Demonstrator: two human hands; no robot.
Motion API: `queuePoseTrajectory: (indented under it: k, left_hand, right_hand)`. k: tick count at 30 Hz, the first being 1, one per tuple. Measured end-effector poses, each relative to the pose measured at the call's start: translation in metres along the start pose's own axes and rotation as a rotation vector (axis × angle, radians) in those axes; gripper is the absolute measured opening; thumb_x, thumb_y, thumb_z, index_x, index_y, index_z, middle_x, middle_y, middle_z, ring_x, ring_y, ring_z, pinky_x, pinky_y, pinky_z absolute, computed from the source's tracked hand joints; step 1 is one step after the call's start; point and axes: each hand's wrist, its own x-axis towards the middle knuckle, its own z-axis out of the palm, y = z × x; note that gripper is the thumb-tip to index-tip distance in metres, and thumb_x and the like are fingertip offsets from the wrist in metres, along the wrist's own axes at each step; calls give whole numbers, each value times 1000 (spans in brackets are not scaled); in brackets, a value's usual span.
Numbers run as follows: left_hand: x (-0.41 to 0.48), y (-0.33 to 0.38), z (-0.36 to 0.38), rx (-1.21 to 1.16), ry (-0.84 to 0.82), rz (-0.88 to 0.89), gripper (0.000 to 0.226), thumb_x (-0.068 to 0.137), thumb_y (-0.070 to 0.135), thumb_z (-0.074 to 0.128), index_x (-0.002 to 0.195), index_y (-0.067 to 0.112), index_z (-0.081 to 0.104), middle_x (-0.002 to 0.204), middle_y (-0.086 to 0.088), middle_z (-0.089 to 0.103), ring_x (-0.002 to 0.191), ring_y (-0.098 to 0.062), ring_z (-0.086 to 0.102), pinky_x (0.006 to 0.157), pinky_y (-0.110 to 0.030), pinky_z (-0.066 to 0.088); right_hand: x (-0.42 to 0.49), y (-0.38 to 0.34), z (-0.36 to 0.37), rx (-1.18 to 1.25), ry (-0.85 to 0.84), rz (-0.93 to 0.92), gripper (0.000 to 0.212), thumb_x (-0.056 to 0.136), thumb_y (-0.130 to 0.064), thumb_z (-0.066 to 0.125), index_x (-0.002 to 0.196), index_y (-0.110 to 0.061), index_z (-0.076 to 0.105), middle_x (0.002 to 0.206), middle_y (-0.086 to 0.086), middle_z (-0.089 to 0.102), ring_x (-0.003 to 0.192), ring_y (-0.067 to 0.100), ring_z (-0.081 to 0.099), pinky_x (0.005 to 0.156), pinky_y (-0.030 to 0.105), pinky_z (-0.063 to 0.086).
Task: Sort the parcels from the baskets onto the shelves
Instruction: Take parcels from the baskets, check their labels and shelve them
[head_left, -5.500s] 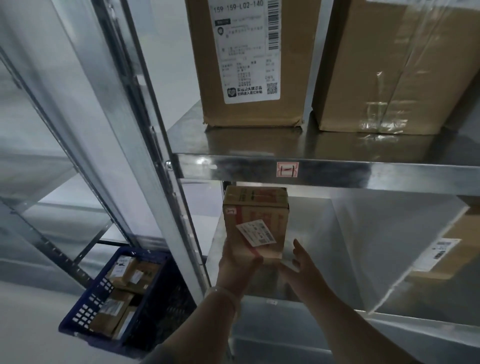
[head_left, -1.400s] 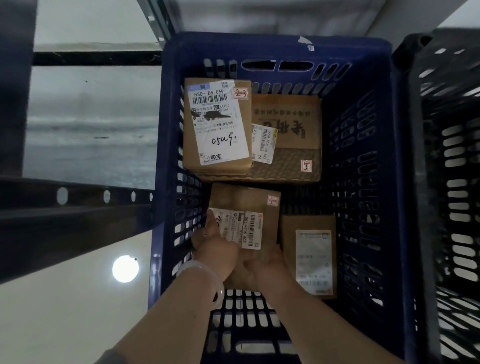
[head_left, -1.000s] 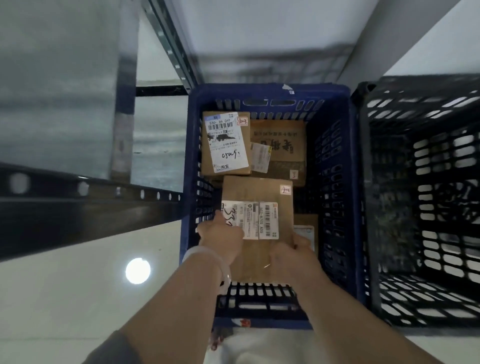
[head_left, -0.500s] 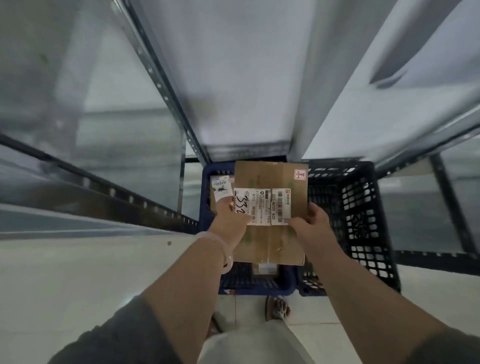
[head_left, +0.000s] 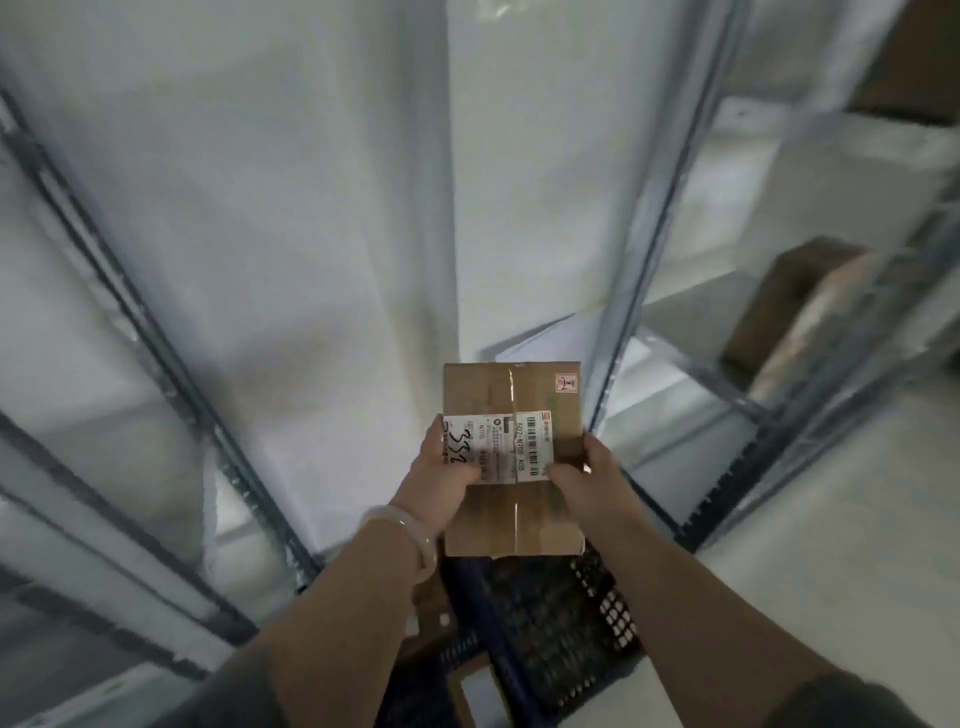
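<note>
Centre frame, the left hand (head_left: 441, 480) clasps the left edge of a taped cardboard parcel (head_left: 498, 389), thumb on its white label (head_left: 501, 449). The right hand (head_left: 587, 480) clamps its fingers on the right edge. Below lies a black basket (head_left: 550, 613). Far right, a brown box (head_left: 800, 306) sits on a shelf (head_left: 727, 387).

The person wears a dark grey top, seen only at the bottom edge of the view. The left sleeve (head_left: 228, 686) and the right sleeve (head_left: 857, 701) are of the same plain, matte cloth, and each ends around the elbow, with the forearm bare below it. Just behind the left hand (head_left: 441, 483) a single bangle (head_left: 410, 530) circles the wrist. It is pale, milky and smooth, with a rounded, glossy rim (stone, glass or plastic, the blur hides which). The right hand (head_left: 587, 478) is bare.
</note>
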Motion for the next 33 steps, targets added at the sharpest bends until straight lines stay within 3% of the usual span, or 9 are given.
queuePoseTrajectory:
  k: [4, 6, 13, 16, 19, 23, 29, 33]
  left_hand:
    - [-28, 55, 48, 79, -148, 119, 47, 93, 12, 56, 122, 49, 51, 110, 11, 70, 108, -16, 64, 100, -50, 47]
    - [-42, 76, 82, 99, -206, 165, 50, 94, 13, 57, 131, 46, 47, 115, 10, 68, 110, -16, 63, 102, -50, 47]
    - [-98, 116, 207, 146, -402, 293, 53, 95, 8, 53, 135, 42, 45, 114, 9, 67, 108, -16, 62, 100, -47, 48]
    - [-114, 128, 258, 174, -415, 340, 50, 96, 12, 54, 132, 46, 43, 110, 12, 65, 104, -13, 61, 96, -40, 48]
    - [-126, 138, 316, 186, -422, 357, 44, 95, 18, 54, 125, 49, 45, 117, 8, 64, 111, -19, 59, 102, -48, 45]
    - [-139, 151, 398, 155, -431, 406, 41, 95, 17, 54, 130, 39, 47, 119, 4, 64, 111, -20, 59, 101, -50, 47]
    - [-139, 150, 499, 76, -428, 387, 21, 100, 21, 49, 117, 34, 51, 106, 11, 61, 96, -4, 56, 95, -46, 50]
    - [-117, 145, 548, 62, -417, 328, 17, 100, 28, 50, 114, 36, 54, 108, 4, 65, 102, -13, 59, 96, -50, 51]
  right_hand:
    - [-50, -24, -70, 95, 168, -27, 51, 90, -16, 58, 123, -50, 41, 89, -25, 56, 82, 1, 53, 71, 23, 42]
    - [-73, -28, -111, 92, 256, -46, 45, 90, -15, 58, 117, -48, 43, 88, -25, 57, 82, -2, 54, 65, 18, 42]
    - [-135, -10, -237, 183, 500, -84, 35, 89, -26, 58, 119, -45, 51, 97, -18, 66, 91, 4, 62, 78, 30, 48]
    - [-148, 4, -284, 208, 528, -101, 40, 89, -28, 59, 123, -47, 51, 98, -19, 66, 92, 3, 63, 73, 26, 48]
    - [-162, 10, -342, 219, 545, -117, 40, 92, -22, 58, 115, -50, 41, 91, -24, 57, 82, -3, 55, 77, 26, 42]
    - [-171, 18, -423, 188, 553, -132, 43, 93, -17, 56, 126, -42, 45, 93, -20, 57, 89, 7, 57, 83, 31, 44]
    - [-159, 51, -520, 137, 545, -113, 37, 93, -19, 57, 117, -43, 43, 99, -17, 60, 101, 13, 59, 90, 35, 50]
    - [-127, 72, -564, 139, 530, -81, 40, 93, -20, 58, 121, -42, 41, 102, -14, 60, 104, 16, 59, 93, 38, 52]
